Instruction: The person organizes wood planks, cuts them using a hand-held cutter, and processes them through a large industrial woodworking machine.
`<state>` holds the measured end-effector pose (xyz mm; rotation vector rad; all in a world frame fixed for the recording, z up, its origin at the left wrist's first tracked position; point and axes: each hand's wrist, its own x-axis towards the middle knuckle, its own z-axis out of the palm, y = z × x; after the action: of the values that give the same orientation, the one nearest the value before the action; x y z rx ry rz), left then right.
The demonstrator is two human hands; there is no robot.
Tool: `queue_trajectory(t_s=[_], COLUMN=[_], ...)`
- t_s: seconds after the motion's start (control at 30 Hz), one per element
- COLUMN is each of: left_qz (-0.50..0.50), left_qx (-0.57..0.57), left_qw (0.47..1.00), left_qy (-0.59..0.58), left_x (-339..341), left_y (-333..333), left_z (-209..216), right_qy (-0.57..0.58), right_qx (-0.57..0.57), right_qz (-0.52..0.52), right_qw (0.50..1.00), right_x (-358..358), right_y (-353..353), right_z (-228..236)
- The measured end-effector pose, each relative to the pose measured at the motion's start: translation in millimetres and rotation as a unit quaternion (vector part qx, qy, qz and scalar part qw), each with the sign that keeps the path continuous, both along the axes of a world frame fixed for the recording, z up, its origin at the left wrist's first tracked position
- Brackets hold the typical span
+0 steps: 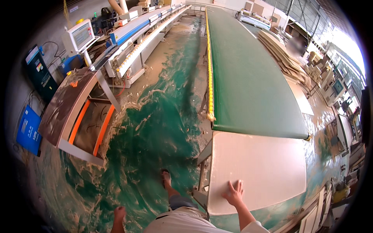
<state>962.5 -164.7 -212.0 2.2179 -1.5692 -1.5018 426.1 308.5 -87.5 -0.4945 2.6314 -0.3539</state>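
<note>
My right hand point(234, 193) rests with its fingers spread on a pale, white-topped table panel point(258, 167). Nothing is held in it. The panel has rounded corners and butts against the near end of a long green conveyor belt point(248, 77). Low on the left, my left hand point(119, 213) hangs over the floor with its fingers curled in. No object shows in it, and it touches nothing.
A row of yellow rollers point(210, 89) edges the belt's left side. Stacked boards point(281, 58) lie beyond its right side. On the left stand a brown-topped table point(66, 105), a long machine point(134, 52) and a control screen point(80, 35). Sawdust streaks the green floor point(151, 132).
</note>
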Motion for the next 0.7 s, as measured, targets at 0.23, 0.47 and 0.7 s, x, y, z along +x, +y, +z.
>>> queue_trajectory(t_s=[0.23, 0.47, 0.7], left_qz=[-0.168, -0.462, -0.310], left_qx=[0.121, -0.010, 0.063], left_qw=[0.977, 0.886, 0.944], left_qy=[0.059, 0.016, 0.090], left_x=[-209, -367, -523], left_y=[-124, -292, -479], left_z=[-3, -67, -73], right_qy=[0.038, 0.171, 0.257], right_qx=[0.005, -0.244, -0.082], right_qz=[-0.061, -0.255, -0.082], right_qw=[0.997, 0.920, 0.959], right_x=[-36, -247, -433], right_y=[-49, -315, -511], right_z=[15, 59, 43])
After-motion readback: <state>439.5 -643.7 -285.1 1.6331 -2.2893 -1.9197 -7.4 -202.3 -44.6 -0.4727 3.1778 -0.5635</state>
